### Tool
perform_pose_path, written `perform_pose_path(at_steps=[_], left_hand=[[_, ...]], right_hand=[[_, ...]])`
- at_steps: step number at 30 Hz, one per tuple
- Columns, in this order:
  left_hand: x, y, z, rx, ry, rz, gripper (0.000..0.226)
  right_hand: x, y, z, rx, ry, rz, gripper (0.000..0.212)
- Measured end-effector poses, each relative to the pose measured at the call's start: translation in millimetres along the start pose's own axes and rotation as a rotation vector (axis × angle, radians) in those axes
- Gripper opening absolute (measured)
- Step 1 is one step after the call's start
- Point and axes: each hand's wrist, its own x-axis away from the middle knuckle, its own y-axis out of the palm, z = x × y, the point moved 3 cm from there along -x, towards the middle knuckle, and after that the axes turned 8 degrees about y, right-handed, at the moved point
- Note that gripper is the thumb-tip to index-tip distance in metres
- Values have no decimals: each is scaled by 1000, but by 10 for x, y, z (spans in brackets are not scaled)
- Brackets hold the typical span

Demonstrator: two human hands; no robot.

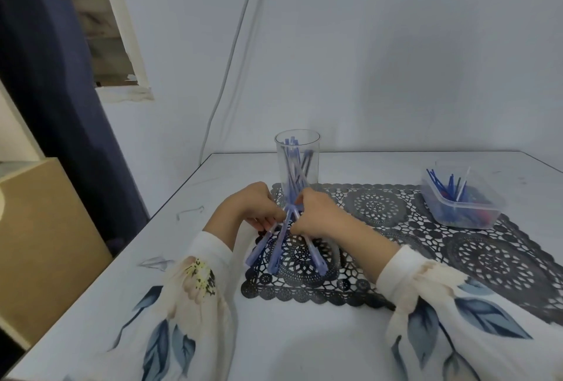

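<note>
Blue pens (281, 242) are being held as a small bundle just above the dark lace mat (396, 228), near the left end of the mat and about in the middle of the worktop (274, 335). Their lower ends are spreading out like a fan toward the near edge. The left hand (259, 205) is gripping the bundle from the left with curled fingers, and the right hand (316, 213) is closing its fingers around it from the right. A tall clear glass (313, 173) with more pens inside is standing just behind the hands. A plastic container (457, 213) with thin blue sticks is sitting near the right edge.
</note>
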Motion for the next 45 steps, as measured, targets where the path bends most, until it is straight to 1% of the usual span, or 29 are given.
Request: perform_pose_path(at_steps=[3, 5, 8, 10, 12, 14, 16, 18, 20, 22, 25, 29, 32, 35, 37, 41, 45], left_hand=[[73, -197, 71, 56, 66, 74, 15], [161, -331, 161, 109, 135, 89, 12], [312, -509, 337, 229, 302, 121, 8], [394, -599, 480, 353, 439, 186, 10], [443, -667, 631, 484, 578, 326, 14], [452, -709, 749, 591, 684, 509, 19], [439, -718, 814, 666, 744, 674, 24], [406, -711, 816, 717, 757, 805, 30], [366, -685, 781, 739, 749, 901, 36], [315, -649, 735, 709, 729, 964, 42], [260, -585, 700, 634, 725, 1021, 47], [264, -529, 709, 641, 738, 1123, 46], [313, -544, 738, 698, 814, 1234, 44], [355, -542, 765, 707, 872, 1319, 48], [335, -529, 758, 686, 884, 1323, 49], [228, -469, 715, 577, 857, 1224, 46], [117, -386, 677, 372, 785, 1110, 34]], right_hand=[[-2, -214, -17, -190, -28, -19, 59], [0, -357, -55, -338, -99, 23, 55], [26, -575, -133, -602, -274, 207, 38], [54, -694, -162, -777, -357, 353, 32], [101, -783, -189, -884, -444, 500, 31], [146, -847, -206, -928, -527, 638, 31], [174, -892, -207, -898, -591, 751, 27], [188, -911, -207, -815, -652, 821, 24], [165, -911, -191, -730, -688, 851, 24], [109, -909, -163, -653, -675, 858, 26], [-5, -909, -114, -524, -628, 832, 30], [-137, -853, -67, -388, -587, 722, 32], [-221, -818, -29, -343, -532, 656, 31], [-248, -813, 1, -321, -490, 649, 32], [-260, -810, 8, -321, -478, 653, 32], [-282, -798, 6, -317, -460, 657, 34], [-287, -797, 4, -321, -451, 655, 32]])
